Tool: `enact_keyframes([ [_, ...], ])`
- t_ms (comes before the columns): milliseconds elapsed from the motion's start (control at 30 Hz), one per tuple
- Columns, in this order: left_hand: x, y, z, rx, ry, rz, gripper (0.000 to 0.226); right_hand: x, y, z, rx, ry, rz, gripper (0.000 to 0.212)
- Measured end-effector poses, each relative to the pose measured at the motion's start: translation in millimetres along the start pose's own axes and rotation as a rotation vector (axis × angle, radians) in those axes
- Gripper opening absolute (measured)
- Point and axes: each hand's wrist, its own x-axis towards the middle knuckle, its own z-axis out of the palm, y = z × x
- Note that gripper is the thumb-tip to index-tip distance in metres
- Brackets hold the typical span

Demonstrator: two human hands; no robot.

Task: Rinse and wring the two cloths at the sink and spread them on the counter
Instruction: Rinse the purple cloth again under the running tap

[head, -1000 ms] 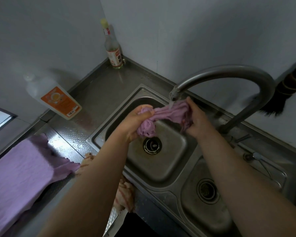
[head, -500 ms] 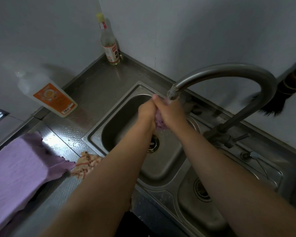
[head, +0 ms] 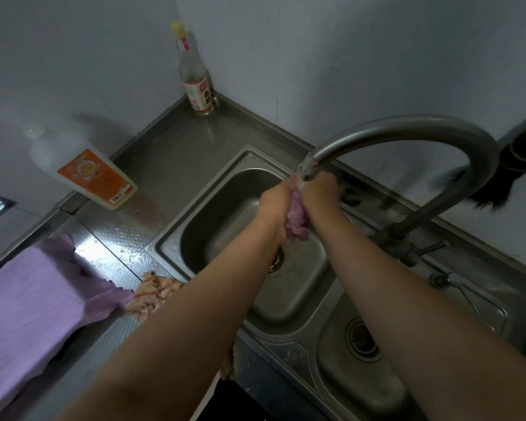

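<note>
A bunched pink-purple cloth is squeezed between my left hand and my right hand, right under the spout of the curved steel faucet, over the left basin of the sink. Both hands grip the cloth, and most of it is hidden inside them. A thin stream of water falls from the spout onto the hands. A second purple cloth lies spread flat on the counter at the left.
A checked orange-and-white rag lies on the counter edge beside the spread cloth. A detergent bottle leans against the left wall and a glass bottle stands in the corner. A second basin lies at the right.
My hands came together from a stretched-out hold and now bunch the cloth tightly under the spout. The view shifted slightly.
</note>
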Motion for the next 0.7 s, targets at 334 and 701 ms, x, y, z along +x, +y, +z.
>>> enact_keyframes([
  [334,-0.5,4.6,2.5,0.108,-0.003,0.030,0.034,5.9,1.2,-2.0,-0.065,-0.001,0.051,0.029],
  [701,-10.8,3.6,5.0,0.017,-0.075,0.057,0.021,9.2,4.1,-12.9,-0.068,-0.011,0.011,0.033],
])
